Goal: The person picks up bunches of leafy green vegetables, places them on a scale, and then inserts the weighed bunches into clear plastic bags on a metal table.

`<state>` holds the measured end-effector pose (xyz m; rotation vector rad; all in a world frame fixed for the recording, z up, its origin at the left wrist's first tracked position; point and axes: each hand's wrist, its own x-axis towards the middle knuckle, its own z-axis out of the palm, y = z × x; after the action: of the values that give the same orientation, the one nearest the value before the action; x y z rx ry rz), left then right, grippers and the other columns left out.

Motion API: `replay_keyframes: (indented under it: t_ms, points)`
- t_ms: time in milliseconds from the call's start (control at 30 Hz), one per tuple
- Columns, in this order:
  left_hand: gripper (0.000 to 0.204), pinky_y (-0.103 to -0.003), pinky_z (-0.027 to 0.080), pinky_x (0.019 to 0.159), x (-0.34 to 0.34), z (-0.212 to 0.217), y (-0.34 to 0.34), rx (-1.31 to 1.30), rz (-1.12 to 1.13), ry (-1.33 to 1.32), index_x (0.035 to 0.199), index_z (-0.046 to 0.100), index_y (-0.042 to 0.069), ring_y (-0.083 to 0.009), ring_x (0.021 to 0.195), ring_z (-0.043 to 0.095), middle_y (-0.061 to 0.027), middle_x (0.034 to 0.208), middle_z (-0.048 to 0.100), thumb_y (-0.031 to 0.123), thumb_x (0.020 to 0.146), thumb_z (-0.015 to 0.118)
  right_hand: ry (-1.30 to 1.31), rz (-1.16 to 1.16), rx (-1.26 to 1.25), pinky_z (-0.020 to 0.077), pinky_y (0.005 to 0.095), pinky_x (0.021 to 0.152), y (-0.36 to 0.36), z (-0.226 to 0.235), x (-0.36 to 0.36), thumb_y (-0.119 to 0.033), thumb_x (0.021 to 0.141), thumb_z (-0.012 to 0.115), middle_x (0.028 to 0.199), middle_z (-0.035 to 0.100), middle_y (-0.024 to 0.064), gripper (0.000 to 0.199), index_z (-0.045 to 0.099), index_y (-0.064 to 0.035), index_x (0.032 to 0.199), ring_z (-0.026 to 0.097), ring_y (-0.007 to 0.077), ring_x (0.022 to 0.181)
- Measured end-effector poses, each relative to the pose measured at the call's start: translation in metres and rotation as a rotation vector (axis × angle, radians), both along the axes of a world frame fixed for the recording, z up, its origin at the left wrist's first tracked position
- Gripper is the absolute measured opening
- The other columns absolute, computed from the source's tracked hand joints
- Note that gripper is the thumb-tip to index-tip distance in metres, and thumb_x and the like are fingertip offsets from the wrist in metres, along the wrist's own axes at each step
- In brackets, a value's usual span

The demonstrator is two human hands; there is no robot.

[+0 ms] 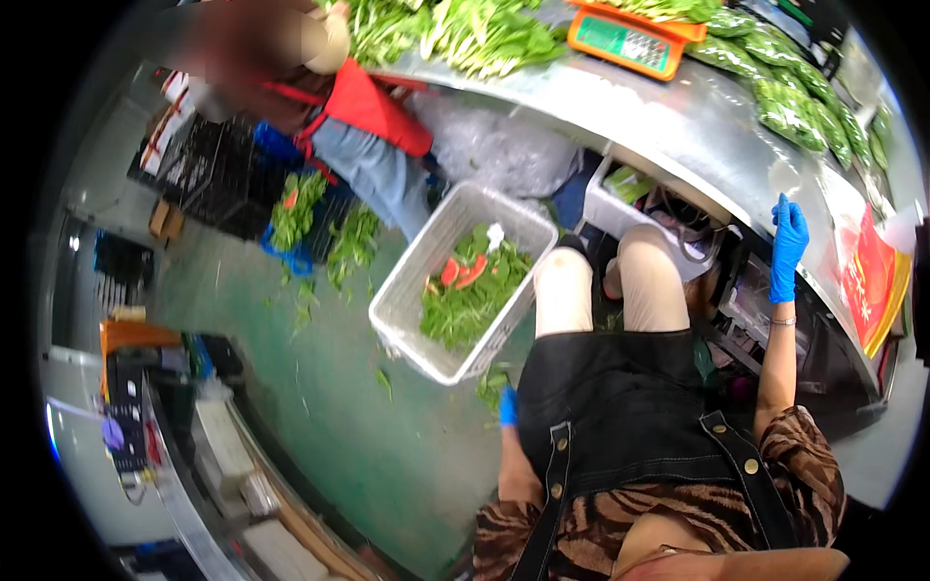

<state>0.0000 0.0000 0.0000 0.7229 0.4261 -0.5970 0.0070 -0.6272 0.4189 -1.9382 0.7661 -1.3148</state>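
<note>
We seem at rest by the desk (699, 114).
We can't tell the grip of our left hand (508, 407); our right hand (790, 247) looks loose and empty. Lifting the bagged greens (790, 116), farther along the desk, would need a longer reach.

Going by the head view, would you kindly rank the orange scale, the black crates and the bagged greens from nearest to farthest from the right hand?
1. Bagged greens: on the metal table, just beyond the right hand.
2. Orange scale: same table, farther off to the left.
3. Black crates: away from the table, at far left.
</note>
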Motion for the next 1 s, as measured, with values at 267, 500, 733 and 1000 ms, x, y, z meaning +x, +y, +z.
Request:
replay_keyframes:
  t_ms: [267, 500, 733, 1000]
  points:
    - [0.076, -0.040, 0.018, 0.104, 0.146, 0.149, -0.071, -0.514, 0.439, -0.129, 0.129, 0.027, -0.002, -0.0295, 0.127, 0.021, -0.0161, 0.136, 0.025, 0.056, 0.080, 0.040, 0.092, 0.027, 0.126, 0.0428, 0.0240, 0.065, -0.023, -0.013, -0.011, -0.023, 0.085, 0.052, 0.077, 0.059, 0.0035, 0.024, 0.061, -0.0008, 0.088, 0.054, 0.0101, 0.070]
    - [0.071, -0.040, 0.021, 0.103, 0.214, 0.147, -0.102, -0.277, 0.344, -0.165, 0.128, 0.029, -0.001, -0.0281, 0.126, 0.024, -0.0152, 0.136, 0.026, 0.053, 0.083, 0.037, 0.121, 0.313, 0.221, 0.0399, 0.0236, 0.073, 0.109, 0.044, 0.051, -0.011, 0.086, 0.046, 0.085, 0.055, 0.0021, 0.015, 0.058, -0.0029, 0.086, 0.051, 0.0112, 0.080]
    - [0.036, -0.038, 0.043, 0.081, 0.273, -0.004, -0.150, 1.183, -0.234, -0.385, 0.108, 0.053, 0.005, -0.0318, 0.087, 0.055, -0.0139, 0.110, 0.054, 0.024, 0.079, 0.057, 0.626, 1.016, -0.078, 0.0434, 0.0280, 0.072, 0.134, -0.047, 0.195, 0.000, 0.075, 0.055, 0.086, 0.057, 0.0121, 0.013, 0.056, 0.0013, 0.088, 0.057, 0.0238, 0.080]
    - [0.048, -0.057, 0.018, 0.097, 0.374, -0.067, -0.264, 1.621, -0.878, -0.477, 0.119, 0.046, 0.020, -0.0467, 0.123, 0.013, -0.0184, 0.138, 0.015, 0.026, 0.073, 0.056, 0.885, 0.859, 0.305, 0.0429, 0.0283, 0.074, 0.077, -0.182, 0.241, 0.002, 0.078, 0.052, 0.085, 0.059, 0.0110, 0.013, 0.057, 0.0007, 0.089, 0.057, 0.0222, 0.080]
